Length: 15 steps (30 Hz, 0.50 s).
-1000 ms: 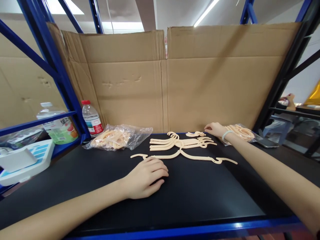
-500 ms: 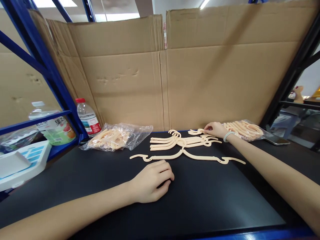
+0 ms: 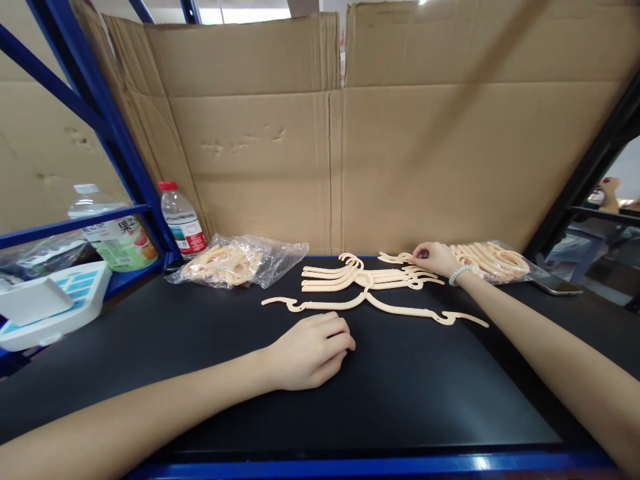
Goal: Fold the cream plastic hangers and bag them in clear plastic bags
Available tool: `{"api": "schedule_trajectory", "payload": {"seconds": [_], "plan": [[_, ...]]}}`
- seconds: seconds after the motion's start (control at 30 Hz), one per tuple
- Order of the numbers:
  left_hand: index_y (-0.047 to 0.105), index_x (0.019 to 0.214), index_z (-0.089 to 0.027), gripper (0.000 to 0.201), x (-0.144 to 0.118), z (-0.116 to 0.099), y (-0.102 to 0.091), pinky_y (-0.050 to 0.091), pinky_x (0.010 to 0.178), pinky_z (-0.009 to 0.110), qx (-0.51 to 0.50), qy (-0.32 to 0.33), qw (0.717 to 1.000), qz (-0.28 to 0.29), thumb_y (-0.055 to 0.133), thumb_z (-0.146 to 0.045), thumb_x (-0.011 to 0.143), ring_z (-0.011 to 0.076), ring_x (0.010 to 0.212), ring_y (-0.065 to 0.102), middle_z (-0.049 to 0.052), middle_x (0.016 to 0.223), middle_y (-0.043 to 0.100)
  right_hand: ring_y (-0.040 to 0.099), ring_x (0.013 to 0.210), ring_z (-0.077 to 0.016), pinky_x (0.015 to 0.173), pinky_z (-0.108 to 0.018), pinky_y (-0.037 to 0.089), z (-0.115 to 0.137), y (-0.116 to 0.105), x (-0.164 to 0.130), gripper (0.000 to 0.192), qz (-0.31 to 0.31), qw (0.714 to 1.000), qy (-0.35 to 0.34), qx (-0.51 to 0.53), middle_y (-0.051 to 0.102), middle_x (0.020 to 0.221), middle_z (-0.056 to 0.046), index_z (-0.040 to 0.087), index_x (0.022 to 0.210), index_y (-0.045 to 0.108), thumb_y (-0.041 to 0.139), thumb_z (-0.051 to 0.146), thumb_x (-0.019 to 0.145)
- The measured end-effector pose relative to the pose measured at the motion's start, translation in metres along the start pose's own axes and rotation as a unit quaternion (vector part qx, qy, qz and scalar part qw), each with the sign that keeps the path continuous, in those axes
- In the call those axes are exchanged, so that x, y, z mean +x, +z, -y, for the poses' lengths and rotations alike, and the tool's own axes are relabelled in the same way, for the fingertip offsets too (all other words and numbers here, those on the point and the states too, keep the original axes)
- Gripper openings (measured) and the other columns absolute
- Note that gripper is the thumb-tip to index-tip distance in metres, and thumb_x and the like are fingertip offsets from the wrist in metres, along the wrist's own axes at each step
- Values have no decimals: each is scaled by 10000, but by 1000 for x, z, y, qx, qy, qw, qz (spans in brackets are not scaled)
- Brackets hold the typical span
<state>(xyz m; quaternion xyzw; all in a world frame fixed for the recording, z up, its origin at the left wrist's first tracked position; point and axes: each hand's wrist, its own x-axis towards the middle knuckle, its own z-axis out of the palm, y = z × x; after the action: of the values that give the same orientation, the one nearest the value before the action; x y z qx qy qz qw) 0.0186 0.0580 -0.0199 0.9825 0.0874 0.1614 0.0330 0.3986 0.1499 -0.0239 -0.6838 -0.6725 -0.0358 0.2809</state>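
Fingers (image 3: 416, 253) of the right hand (image 3: 434, 259) pinch a small cream hanger piece (image 3: 395, 257) lying left of them, long axis left-right (beside the hanger stack (image 3: 365, 279)). Left hand (image 3: 313, 350) rests loosely curled, empty, farther off, just short of the single hanger (image 3: 370, 307).

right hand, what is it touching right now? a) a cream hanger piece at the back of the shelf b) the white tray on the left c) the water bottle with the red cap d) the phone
a: the right hand rests its fingertips on a cream hanger piece beside the pile of hangers, far from the bottle.
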Motion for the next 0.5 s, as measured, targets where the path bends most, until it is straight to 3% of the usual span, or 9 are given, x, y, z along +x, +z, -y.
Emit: {"api": "schedule_trajectory", "payload": {"seconds": [0.17,0.3,0.37,0.5], "plan": [[588,977,-174,190,0,2,-2,452,793,301,-59,-20,998,-6,441,-138,862,197,868,544,88,956,598,648,661,-217,591,-288,478,14,-12,-3,176,-42,997,36,46,689,641,-58,191,625,662,665,359,674],[596,982,-168,183,0,-1,1,465,796,308,-172,-80,981,-28,503,-137,828,190,873,560,74,929,616,649,661,-206,559,-273,475,48,-16,-21,225,-42,993,35,108,699,671,-62,175,696,673,615,388,740],[577,1038,-166,218,2,-5,6,479,784,306,-276,-153,947,-62,526,-156,827,171,840,577,65,921,625,645,660,-180,569,-256,484,77,-15,-40,250,-14,988,12,155,701,697,-42,182,709,670,591,411,769],[499,1184,-175,370,7,-10,13,490,783,325,-470,-247,836,-135,587,-275,838,146,802,590,71,1005,603,618,687,-169,623,-277,487,143,-8,-84,224,81,934,-85,339,686,727,-29,187,717,663,626,400,776]]}}
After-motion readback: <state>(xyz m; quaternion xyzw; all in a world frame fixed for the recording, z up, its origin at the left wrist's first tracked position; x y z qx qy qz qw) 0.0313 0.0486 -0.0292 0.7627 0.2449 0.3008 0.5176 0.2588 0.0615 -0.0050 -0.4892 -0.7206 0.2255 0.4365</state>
